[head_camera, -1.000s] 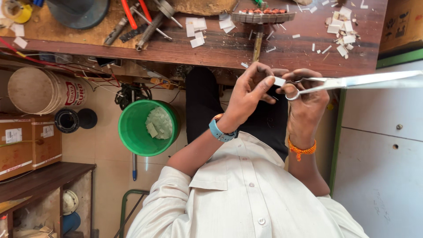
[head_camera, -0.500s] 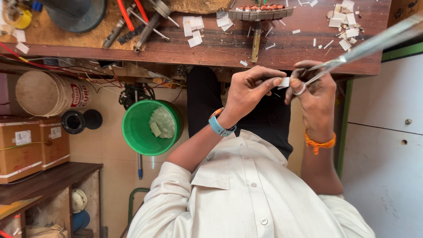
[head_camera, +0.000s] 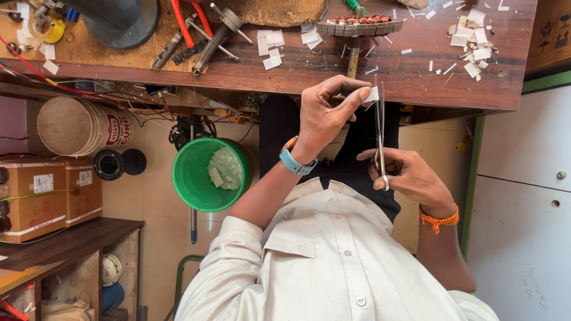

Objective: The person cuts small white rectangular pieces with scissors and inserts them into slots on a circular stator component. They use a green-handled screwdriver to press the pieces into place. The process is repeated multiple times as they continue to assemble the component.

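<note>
Just right of frame centre, under the brown wooden tabletop (head_camera: 369, 65) edge, the left hand (head_camera: 324, 116) has its grip pinched on a small white paper slip (head_camera: 370, 94), light, floppy, best held by its edge, while the right hand (head_camera: 410, 175) grips slim steel scissors (head_camera: 379, 128) by the handles.

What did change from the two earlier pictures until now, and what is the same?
The right hand turned the scissors: the blades pointed sideways to the right, then slanted, and now point straight towards the workbench, beside the small white piece. The right hand also came lower, nearer the body. Nothing was let go. The left hand pinches the small white piece as before, and the green bucket has not moved.
</note>
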A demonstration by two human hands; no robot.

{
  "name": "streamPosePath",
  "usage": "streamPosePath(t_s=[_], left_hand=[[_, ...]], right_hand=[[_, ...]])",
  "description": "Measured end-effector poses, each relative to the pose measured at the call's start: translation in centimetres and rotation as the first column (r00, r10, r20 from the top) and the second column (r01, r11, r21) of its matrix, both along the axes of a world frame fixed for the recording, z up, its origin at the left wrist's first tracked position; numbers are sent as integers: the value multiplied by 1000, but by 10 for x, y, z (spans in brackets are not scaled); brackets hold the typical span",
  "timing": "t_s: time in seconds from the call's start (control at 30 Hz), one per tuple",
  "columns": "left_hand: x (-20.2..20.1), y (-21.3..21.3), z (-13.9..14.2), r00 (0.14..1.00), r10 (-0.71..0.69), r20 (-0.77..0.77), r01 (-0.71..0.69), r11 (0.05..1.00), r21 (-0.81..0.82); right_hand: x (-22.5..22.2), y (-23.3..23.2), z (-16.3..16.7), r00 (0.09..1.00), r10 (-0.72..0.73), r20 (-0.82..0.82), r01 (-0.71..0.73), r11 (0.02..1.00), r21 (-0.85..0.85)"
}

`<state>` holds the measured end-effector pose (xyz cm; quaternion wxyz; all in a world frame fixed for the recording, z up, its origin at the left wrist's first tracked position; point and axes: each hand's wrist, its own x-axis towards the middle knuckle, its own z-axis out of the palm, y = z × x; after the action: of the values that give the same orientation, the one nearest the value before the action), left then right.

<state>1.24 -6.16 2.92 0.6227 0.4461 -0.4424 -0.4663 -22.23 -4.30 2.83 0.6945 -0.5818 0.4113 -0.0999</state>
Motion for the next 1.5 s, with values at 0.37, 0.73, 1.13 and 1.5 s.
streamPosePath(t_s=[0.37, 0.73, 1.13, 1.5], left_hand=[[-4, 6, 8, 1000, 14, -10, -14, 1000, 3], [-1, 5, 11, 996, -13, 83, 17, 998, -55], [-3, 11, -7, 971, -90, -220, 105, 993, 56], [35, 126, -55, 898, -292, -329, 393, 868, 303]], right_hand=[[1, 6, 6, 999, -53, -4, 52, 993, -106], [-10, 10, 4, 991, -55, -124, 27, 975, -220], [-20, 2, 21, 962, -260, -88, 238, 949, -205], [1, -51, 66, 806, -373, -459, -26, 753, -658]])
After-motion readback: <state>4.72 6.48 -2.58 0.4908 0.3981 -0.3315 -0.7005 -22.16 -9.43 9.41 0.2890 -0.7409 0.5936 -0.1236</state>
